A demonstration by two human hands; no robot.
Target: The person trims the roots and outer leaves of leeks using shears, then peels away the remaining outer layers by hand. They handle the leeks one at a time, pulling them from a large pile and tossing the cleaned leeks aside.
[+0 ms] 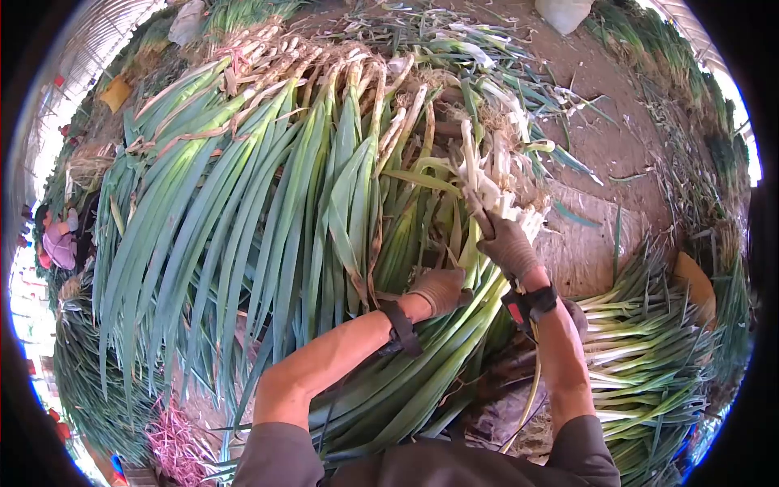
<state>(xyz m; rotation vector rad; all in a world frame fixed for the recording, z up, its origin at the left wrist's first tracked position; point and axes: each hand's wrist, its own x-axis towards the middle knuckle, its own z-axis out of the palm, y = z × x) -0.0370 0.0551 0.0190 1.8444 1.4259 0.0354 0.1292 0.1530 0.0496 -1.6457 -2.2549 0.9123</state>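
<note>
Both my hands wear brown work gloves and black wrist straps. My left hand (438, 289) is closed around the green leaves of a leek bunch (454, 325) that lies across my lap. My right hand (507, 243) grips the same bunch higher up, near its white stalks (487, 188), which point up and away from me. The bunch's long leaves trail down to the lower left.
A large heap of green leeks (243, 187) fills the left and centre, roots at the top. Trimmed leeks (641, 341) lie stacked at my right. Bare dirt ground (600, 138) lies beyond. A seated person (58, 242) is at the far left. Pink twine (174, 442) lies bottom left.
</note>
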